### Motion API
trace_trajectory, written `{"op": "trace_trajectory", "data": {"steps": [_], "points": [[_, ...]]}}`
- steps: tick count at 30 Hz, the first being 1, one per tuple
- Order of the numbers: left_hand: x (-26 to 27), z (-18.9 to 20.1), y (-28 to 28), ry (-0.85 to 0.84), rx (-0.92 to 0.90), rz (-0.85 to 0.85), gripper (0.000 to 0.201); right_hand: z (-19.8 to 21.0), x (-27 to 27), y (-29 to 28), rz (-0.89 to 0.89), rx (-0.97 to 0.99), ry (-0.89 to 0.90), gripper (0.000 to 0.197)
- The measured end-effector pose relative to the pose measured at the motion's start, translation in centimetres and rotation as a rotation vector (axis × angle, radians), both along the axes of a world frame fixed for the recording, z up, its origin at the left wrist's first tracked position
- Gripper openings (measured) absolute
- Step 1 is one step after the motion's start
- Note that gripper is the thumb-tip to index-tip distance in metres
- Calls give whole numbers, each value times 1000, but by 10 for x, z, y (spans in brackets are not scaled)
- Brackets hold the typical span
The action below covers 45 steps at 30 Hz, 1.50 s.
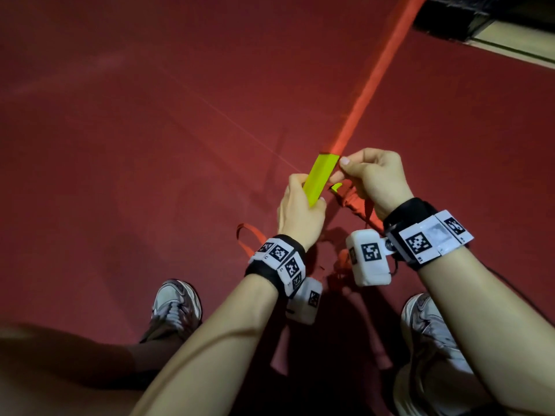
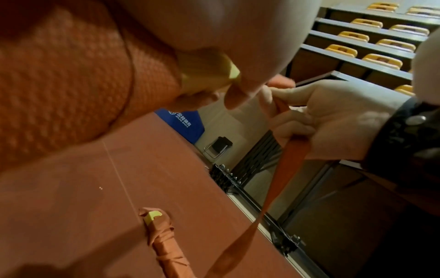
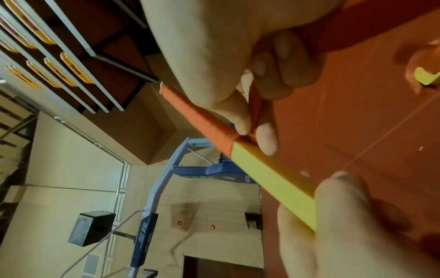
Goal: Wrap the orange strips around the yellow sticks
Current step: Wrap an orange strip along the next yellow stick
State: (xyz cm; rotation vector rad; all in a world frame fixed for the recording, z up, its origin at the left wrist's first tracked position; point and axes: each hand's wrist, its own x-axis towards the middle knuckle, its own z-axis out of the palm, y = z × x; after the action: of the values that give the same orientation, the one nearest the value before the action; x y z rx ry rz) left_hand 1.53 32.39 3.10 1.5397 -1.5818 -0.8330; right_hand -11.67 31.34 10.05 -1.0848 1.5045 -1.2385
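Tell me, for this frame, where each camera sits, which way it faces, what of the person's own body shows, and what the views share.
Head: worn on the head, looking down at the red floor; both forearms, left hand, right hand and shoes show.
Left wrist: looks along the left palm toward the right hand and the wrapped stick on the floor.
Right wrist: looks along the right fingers at the yellow stick; left fingertips show.
Shared: all three show the yellow stick and the orange strip.

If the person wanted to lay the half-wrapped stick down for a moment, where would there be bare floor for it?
The dark red floor is bare left of the long yellow stick and beyond the left hand. It is crowded under the right hand, where an already wrapped stick and loose orange strip loops lie, and near the two shoes.
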Motion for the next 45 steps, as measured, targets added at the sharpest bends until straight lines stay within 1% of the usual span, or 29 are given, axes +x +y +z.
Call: {"op": "trace_trajectory", "data": {"steps": [2,5,7,8,10,12,14,16,19,20,21,23,24,26,27,28,29,30,32,33,34,35,37,39,40,42,43,44,45], "points": [[1,2,-1,65,46,16,29,3,-6,-3,-6,-1,18,19],[3,4,-3,179,94,11,18,6,-9,-6,13,-27,151,19],[5,5,-4,182,111,7,17,8,-4,-6,51,-57,188,20],[5,6,-4,140,108,-4,18,9,-1,-5,68,-74,236,20],[4,6,-1,3,60,-40,20,10,5,-2,73,-104,363,17],[4,7,2,-144,-20,-57,24,8,8,1,20,-124,430,25],[5,6,4,-287,-103,-27,32,3,9,2,-32,-121,417,40],[4,7,5,-402,-169,17,42,-4,8,2,-73,-111,381,47],[0,3,9,-436,-267,15,58,-10,5,0,-95,-91,291,37],[0,0,8,-401,-292,-7,61,-9,4,-1,-97,-82,256,33],[0,-1,7,-317,-294,-40,62,-8,2,-2,-103,-77,219,30],[0,-4,4,-27,-221,-110,54,-4,-3,-6,-128,-80,186,27],[0,-2,3,133,-157,-110,48,-1,-5,-7,-125,-97,190,26],[-3,5,0,454,37,-105,42,1,-10,-9,-81,-136,213,24],[-4,9,0,616,143,-132,41,1,-11,-10,-54,-151,223,24],[-4,13,1,740,245,-180,37,1,-11,-10,-25,-161,234,24],[-3,18,1,784,314,-235,32,0,-11,-10,4,-165,246,23],[-1,21,1,783,339,-279,29,-1,-12,-10,28,-165,264,22],[1,21,0,708,283,-267,30,-2,-13,-10,51,-161,337,18],[1,18,0,619,216,-219,30,-2,-13,-10,59,-151,383,16],[1,15,0,486,121,-168,30,-1,-13,-9,77,-132,423,14],[2,11,0,313,18,-132,31,-1,-11,-9,94,-106,450,12],[3,7,4,-23,-135,-138,42,-4,-7,-9,92,-51,460,13],[1,8,5,-214,-205,-145,53,-4,-4,-8,49,-30,378,15],[-1,11,5,-276,-224,-141,58,-4,-3,-8,26,-31,297,17],[-8,14,9,-384,-253,-121,66,-4,-4,-9,-3,-24,118,29],[-10,14,9,-411,-254,-106,69,-5,-5,-10,-6,-22,66,35],[-10,16,9,-411,-239,-110,71,-7,-6,-10,-15,-23,57,39],[-10,17,8,-373,-199,-135,71,-8,-7,-10,-32,-29,83,40]]}}
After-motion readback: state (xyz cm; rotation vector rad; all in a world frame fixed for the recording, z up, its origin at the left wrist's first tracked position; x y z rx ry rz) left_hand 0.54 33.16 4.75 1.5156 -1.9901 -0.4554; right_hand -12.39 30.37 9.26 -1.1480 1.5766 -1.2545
